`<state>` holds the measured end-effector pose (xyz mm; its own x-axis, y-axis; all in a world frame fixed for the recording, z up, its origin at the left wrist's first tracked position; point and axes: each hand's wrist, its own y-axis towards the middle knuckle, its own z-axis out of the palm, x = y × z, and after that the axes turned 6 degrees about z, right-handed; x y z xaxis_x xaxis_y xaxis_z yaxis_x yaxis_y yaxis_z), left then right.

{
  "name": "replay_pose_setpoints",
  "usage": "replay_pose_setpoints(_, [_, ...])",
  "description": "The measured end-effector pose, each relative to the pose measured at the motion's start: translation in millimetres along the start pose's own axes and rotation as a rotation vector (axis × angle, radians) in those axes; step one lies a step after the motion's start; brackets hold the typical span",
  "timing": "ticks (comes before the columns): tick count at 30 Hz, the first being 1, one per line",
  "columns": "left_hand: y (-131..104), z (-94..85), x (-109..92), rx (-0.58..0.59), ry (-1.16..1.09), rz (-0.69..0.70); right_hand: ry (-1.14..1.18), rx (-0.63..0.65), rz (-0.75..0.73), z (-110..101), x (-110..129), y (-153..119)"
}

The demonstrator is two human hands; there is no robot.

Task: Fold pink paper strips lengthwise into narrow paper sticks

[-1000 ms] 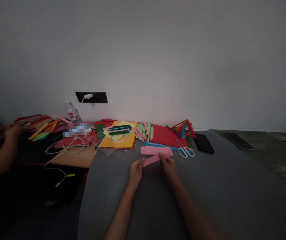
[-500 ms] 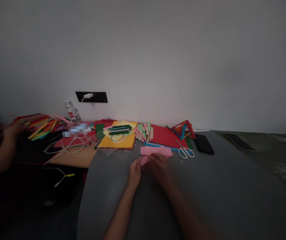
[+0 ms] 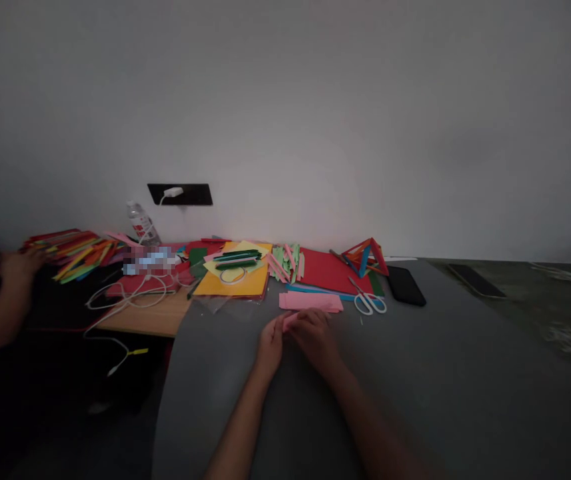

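Note:
Between my two hands is a small piece of pink paper (image 3: pixel 290 322), partly covered by my fingers. My left hand (image 3: pixel 269 341) pinches its left end, thumb on top. My right hand (image 3: pixel 316 333) has its fingers closed over the right end; fingertip detail is dim. Just beyond my hands lies a stack of pink paper strips (image 3: pixel 311 301) on the grey table (image 3: pixel 215 400). White-handled scissors (image 3: pixel 370 304) lie to the right of the stack, blades pointing away.
Behind lie yellow paper (image 3: pixel 235 283), red paper (image 3: pixel 322 270), green and pink strips (image 3: pixel 288 262) and a folded-strip frame (image 3: pixel 368 258). A black phone (image 3: pixel 406 287) is at right. At left are a bottle (image 3: pixel 142 223), a white cable (image 3: pixel 130 303) and another person's hand (image 3: pixel 18 270).
My right fingers have shifted slightly over the pink paper, and less of it shows, looking narrower. The other person's hand at left has moved a little. The view has shifted slightly.

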<state>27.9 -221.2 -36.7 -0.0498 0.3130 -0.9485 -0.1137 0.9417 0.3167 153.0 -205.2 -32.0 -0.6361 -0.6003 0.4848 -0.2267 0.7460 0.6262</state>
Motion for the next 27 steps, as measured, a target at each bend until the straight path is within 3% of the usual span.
replay_pose_setpoints(11, [4.0,-2.6,10.4,0.0,-0.244,-0.174,-0.004,0.008,0.008,1.6,-1.9,0.6])
replay_pose_setpoints(20, [3.9,-1.3,10.8,0.027,-0.251,-0.13,-0.071,-0.016,-0.005,0.7,0.4,-0.1])
replay_pose_setpoints(27, [2.3,-0.6,5.7,0.003,-0.228,-0.108,-0.013,-0.094,0.115,0.5,5.9,-0.7])
